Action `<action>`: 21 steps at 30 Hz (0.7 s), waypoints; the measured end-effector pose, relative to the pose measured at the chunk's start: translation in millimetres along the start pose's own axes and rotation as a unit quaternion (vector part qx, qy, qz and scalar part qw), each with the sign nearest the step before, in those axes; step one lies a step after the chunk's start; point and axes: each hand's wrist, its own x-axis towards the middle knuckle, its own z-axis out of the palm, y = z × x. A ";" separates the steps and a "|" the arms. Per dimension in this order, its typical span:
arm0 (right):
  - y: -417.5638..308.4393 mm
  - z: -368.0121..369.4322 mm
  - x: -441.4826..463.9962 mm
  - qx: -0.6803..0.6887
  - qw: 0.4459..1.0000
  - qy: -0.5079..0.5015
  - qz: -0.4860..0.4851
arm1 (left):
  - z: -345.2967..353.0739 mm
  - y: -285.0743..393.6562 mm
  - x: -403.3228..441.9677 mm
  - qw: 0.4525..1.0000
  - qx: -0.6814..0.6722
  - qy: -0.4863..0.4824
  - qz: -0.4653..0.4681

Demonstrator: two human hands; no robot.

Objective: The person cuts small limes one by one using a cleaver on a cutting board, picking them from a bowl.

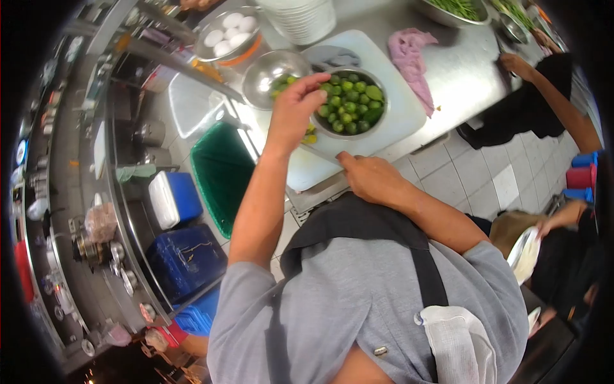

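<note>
Limes (346,104) fill a bowl (352,136), upper centre, seemingly set within easy reach. The left hand (298,110) bends by its rim, the right hand (373,179) by the board's (401,109) lower edge; I cannot tell if either grip holds anything.

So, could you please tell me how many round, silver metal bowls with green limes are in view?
2: one silver metal bowl full of green limes on the white cutting board, and a second bowl with fewer limes to its left. Others may be hidden.
</note>
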 end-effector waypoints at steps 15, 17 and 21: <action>13.8 2.3 11.3 -0.003 1.000 0.011 0.004 | -14.1 -87.0 -139.0 0.934 0.271 0.223 0.066; 12.1 1.9 11.2 -0.010 1.000 0.011 0.002 | -14.7 -95.5 -140.5 0.889 0.384 0.203 0.144; 11.2 4.5 8.6 -0.007 1.000 0.020 -0.009 | -13.3 -101.2 -143.0 0.870 0.397 0.222 0.189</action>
